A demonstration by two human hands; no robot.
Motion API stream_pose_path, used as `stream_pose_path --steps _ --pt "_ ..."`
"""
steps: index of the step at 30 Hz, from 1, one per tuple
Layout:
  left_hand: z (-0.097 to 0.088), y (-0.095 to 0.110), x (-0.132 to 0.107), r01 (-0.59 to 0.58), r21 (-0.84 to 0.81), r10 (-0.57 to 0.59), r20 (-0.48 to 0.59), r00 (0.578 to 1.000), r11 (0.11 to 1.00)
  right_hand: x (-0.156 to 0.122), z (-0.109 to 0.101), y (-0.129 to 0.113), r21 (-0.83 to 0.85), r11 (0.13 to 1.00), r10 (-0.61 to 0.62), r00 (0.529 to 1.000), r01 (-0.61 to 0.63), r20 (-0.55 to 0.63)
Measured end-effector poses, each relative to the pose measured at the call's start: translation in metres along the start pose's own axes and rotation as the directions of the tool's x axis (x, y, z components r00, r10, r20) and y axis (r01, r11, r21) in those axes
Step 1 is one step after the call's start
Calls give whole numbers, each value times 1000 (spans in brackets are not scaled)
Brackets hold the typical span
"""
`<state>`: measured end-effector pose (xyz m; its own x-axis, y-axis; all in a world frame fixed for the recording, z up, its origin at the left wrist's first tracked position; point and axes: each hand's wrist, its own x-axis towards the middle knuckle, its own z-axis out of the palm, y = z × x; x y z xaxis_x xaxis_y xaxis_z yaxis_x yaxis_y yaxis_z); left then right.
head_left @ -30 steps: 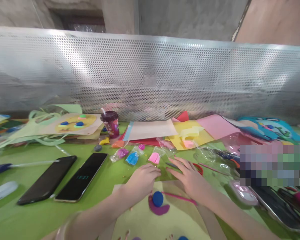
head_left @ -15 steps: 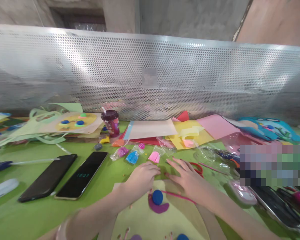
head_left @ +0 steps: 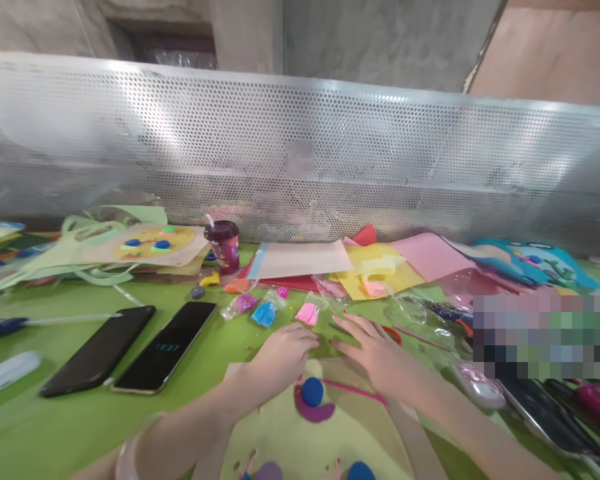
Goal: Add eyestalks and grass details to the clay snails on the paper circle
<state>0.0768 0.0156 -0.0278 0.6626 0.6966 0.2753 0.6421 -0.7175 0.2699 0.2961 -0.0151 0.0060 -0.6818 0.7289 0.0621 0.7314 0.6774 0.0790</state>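
My left hand [head_left: 286, 353] rests at the far edge of a pale yellow sheet [head_left: 355, 433], its fingers curled together. Whatever they may hold is hidden. Across from it, my right hand [head_left: 373, 350] lies with fingers spread over the sheet's far right part and the green table. Between my forearms, the sheet bears a blue clay disc [head_left: 313, 392] on a purple clay crescent [head_left: 320, 413]. A thin pink clay strip [head_left: 355, 391] runs from there towards my right wrist. Scissors with a red handle [head_left: 394, 335] lie partly hidden behind my right hand.
Beyond my hands are packets of pink clay [head_left: 307, 313] and blue clay [head_left: 264, 313]. Two phones, one with a lit clock [head_left: 167, 347], lie left. A lidded cup [head_left: 223, 247] stands before a perforated metal panel [head_left: 300, 120]. Coloured papers [head_left: 430, 260] and a pink case [head_left: 480, 383] sit right.
The view has shifted slightly. Both hands keep nearly the same place and pose over the sheet.
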Motion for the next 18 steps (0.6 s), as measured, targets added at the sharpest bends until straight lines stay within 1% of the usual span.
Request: stream_pose_path --steps 4,7,11,14,18 --pt "-2 1 0 1 6 -1 2 1000 1000 1 2 -2 -11 1000 -27 1000 27 -1" --pt "-2 2 0 -2 10 2 2 1000 1000 4 8 -5 -32 998 -56 998 55 -31" --pt "0 0 0 -7 11 7 1 1000 1000 5 11 -7 -27 998 -60 997 59 -48" --pt "0 0 0 -9 12 9 4 1000 1000 1 7 -4 21 999 -36 999 37 -39" --pt "-1 1 0 -1 10 1 2 1000 1000 -2 2 -1 74 997 23 999 -21 -26"
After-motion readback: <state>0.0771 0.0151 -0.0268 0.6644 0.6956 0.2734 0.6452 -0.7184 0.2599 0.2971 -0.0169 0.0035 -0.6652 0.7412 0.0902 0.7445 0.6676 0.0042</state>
